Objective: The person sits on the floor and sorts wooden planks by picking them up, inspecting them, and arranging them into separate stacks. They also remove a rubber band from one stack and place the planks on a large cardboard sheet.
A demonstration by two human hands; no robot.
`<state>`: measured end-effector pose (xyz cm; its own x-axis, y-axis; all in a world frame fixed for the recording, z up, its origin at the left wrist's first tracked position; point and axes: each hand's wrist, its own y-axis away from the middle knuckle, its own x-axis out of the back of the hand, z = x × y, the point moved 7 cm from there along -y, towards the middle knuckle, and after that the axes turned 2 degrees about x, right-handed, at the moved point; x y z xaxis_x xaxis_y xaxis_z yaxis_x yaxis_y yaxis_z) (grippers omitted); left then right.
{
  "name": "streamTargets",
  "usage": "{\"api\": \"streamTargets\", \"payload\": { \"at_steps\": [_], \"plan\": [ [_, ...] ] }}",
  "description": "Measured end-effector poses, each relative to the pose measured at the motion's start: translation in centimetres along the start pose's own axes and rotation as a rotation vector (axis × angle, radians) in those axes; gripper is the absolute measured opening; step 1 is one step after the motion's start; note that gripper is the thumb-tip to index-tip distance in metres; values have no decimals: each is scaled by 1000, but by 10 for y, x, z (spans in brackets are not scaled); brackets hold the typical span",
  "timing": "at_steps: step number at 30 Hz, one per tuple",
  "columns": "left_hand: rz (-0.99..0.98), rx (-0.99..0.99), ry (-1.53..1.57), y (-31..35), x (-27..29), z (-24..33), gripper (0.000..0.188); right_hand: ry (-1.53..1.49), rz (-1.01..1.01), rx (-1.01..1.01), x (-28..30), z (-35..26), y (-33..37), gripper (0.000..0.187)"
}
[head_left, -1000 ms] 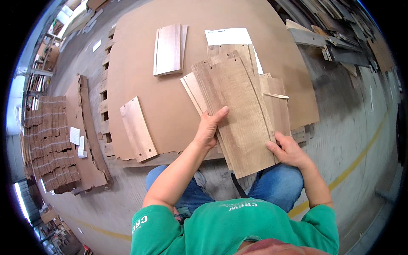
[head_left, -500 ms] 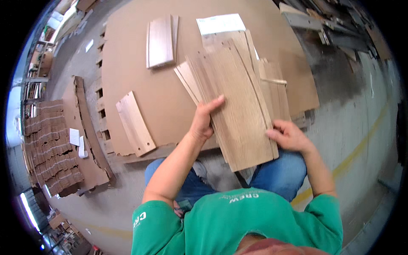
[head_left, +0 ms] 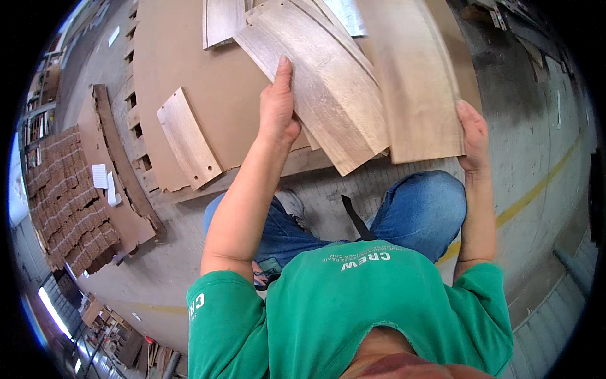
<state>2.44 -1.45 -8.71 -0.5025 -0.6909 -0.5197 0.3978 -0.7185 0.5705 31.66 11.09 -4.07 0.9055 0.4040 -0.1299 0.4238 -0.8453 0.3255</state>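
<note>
My left hand [head_left: 279,107] grips the left edge of a wooden board [head_left: 315,82], its thumb lying along the top face. That board slants, its near end toward my lap and small holes at its far end. My right hand [head_left: 473,136] is closed on the right edge of a second wooden board [head_left: 413,82], lighter and slightly blurred, held up at the right. The fingers of both hands are partly hidden beneath the boards. Under the left board, edges of other grooved boards [head_left: 331,19] show.
A brown cardboard sheet [head_left: 189,63] covers a wooden pallet [head_left: 134,114] in front of me. A small board with holes [head_left: 188,139] lies on its left part, another board [head_left: 222,22] farther back. White paper [head_left: 344,12] shows between the boards. Stacked corrugated cardboard [head_left: 69,196] rests on the floor at left.
The boards were together in both hands, over my lap. Now the right hand has one apart, farther up and right; the left hand has the other, turned leftward. The view has shifted too.
</note>
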Motion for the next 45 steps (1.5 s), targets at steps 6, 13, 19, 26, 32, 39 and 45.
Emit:
{"api": "streamTargets", "payload": {
  "at_steps": [6, 13, 19, 26, 32, 39, 45],
  "plan": [
    [-1, -45, -44, -1, 4, 13, 56, -128, 147, 141, 49, -16, -5, 35],
    [-43, -53, -15, 0, -4, 14, 58, -98, 91, 141, 36, -16, -8, 30],
    [-20, -35, -39, 0, -3, 6, 62, 75, -204, 9, -35, -1, -7, 24],
    [9, -84, -106, 13, -11, -3, 81, 292, -462, -197, -93, 12, 10, 44],
    [56, -48, -216, 2, 2, -24, 86, 445, -451, -314, -92, 9, 3, 37],
    [127, 90, -233, -19, 32, -66, 72, 468, -527, -409, -75, 57, -13, 43],
    [118, 180, -417, -21, 52, -87, 79, 507, -532, -280, -90, 53, -10, 49]
  ]
}}
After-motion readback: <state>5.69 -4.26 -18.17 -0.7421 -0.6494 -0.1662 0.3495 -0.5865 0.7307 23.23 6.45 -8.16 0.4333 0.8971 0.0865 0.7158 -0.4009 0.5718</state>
